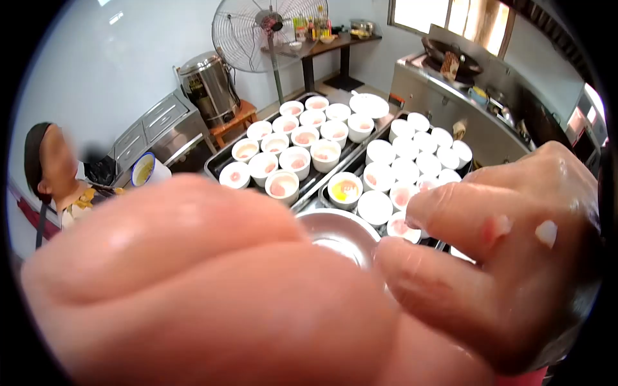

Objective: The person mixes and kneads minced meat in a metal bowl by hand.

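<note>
Two dark trays [312, 181] lie side by side, presumably for reach, your metal bowl [344, 229] by their near edges. Your left hand [193, 283] looms blurred, your right hand [502, 238] bends its fingers; whether either grips, I can't tell! White cups [325, 152] stand close, likely for steadiness, one showing yolk [347, 192] at the right tray's [356, 166] near-left corner.

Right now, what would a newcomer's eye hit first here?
The left hand, blurred and huge across the lower left, then the right hand at lower right, with pale scraps stuck to it. Behind them, rows of white cups crowd the middle, one holding a bright yellow blob.
</note>
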Action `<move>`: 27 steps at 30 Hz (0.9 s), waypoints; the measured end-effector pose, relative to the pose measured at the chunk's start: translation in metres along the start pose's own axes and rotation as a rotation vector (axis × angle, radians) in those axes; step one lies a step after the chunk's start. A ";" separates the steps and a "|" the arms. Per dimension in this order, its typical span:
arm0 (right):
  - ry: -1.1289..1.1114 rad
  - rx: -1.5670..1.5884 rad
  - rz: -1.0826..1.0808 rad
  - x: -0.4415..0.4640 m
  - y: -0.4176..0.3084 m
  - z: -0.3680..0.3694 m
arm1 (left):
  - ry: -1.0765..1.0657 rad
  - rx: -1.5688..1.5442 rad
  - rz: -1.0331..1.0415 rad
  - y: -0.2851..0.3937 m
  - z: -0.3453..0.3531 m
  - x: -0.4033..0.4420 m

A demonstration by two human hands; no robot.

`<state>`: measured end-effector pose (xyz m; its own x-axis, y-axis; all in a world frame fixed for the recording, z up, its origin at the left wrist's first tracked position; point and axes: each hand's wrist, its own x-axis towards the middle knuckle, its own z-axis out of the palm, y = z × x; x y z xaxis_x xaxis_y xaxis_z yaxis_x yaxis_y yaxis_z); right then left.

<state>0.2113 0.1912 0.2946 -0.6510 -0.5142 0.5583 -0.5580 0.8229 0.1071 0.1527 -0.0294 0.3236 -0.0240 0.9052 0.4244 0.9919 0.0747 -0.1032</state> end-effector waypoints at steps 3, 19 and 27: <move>0.019 -0.024 0.006 -0.002 0.009 -0.004 | 0.055 0.063 -0.029 -0.003 -0.008 -0.005; 0.091 -0.030 -0.032 -0.003 -0.001 -0.014 | -0.050 -0.238 -0.352 -0.022 0.060 -0.067; -0.085 0.073 -0.106 0.021 -0.006 0.005 | -0.030 -0.772 -0.687 -0.011 0.174 -0.113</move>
<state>0.1981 0.1745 0.3014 -0.6257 -0.6187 0.4751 -0.6602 0.7444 0.0999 0.1231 -0.0597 0.1202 -0.6079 0.7796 0.1505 0.5731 0.2996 0.7627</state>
